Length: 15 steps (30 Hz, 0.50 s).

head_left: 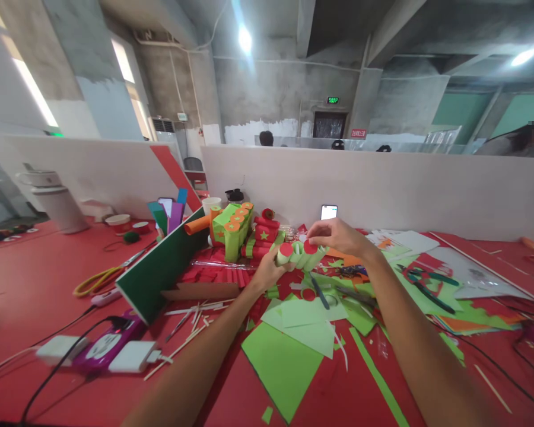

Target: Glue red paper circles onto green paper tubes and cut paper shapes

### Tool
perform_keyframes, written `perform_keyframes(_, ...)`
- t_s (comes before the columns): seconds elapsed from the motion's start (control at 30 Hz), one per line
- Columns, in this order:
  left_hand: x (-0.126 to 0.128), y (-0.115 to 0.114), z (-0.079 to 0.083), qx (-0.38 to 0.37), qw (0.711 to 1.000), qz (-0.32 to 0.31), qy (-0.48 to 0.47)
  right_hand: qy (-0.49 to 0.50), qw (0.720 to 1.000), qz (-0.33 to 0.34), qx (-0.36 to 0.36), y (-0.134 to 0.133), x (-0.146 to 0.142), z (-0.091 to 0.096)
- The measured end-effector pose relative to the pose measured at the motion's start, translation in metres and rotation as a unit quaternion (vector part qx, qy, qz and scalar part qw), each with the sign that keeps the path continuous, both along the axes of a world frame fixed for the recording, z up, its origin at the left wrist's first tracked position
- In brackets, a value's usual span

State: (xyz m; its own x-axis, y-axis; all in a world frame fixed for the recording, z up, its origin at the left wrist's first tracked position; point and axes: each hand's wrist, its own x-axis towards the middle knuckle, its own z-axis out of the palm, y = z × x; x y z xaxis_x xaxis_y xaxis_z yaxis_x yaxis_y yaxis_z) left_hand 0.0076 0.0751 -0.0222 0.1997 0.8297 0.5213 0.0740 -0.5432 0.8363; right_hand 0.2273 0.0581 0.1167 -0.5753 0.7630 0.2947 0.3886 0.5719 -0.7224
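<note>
My left hand [269, 273] grips from below a bundle of light green paper rolls [300, 255] capped with red paper discs, held above the red table [48, 279]. My right hand [338, 234] comes from the right, its fingers pinched on the top of the bundle near a red disc [310, 247]. Beyond the hands stands a green and red paper model [238, 228] with orange discs and an orange tube. Sheets of green paper [285, 356] lie under my forearms.
A dark green board [160, 267] stands on edge at the left. Power banks and cables [102, 350] lie at the near left. Scissors and pliers [422, 287] rest among paper scraps at the right. A phone [329, 212] leans on the white partition. People sit beyond the partition.
</note>
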Motion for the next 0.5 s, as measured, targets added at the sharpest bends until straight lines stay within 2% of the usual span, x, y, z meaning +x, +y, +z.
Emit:
perform_keyframes(0.27,0.0,-0.001,-0.003,0.018,0.999,0.004,0.05,-0.072,0.997,-0.008,0.023,0.002,-0.01,0.001)
perform_keyframes(0.5,0.002,0.0,-0.004,0.022,0.999,-0.007,0.043,-0.081,0.997,0.007,0.019,0.007,-0.018,-0.005)
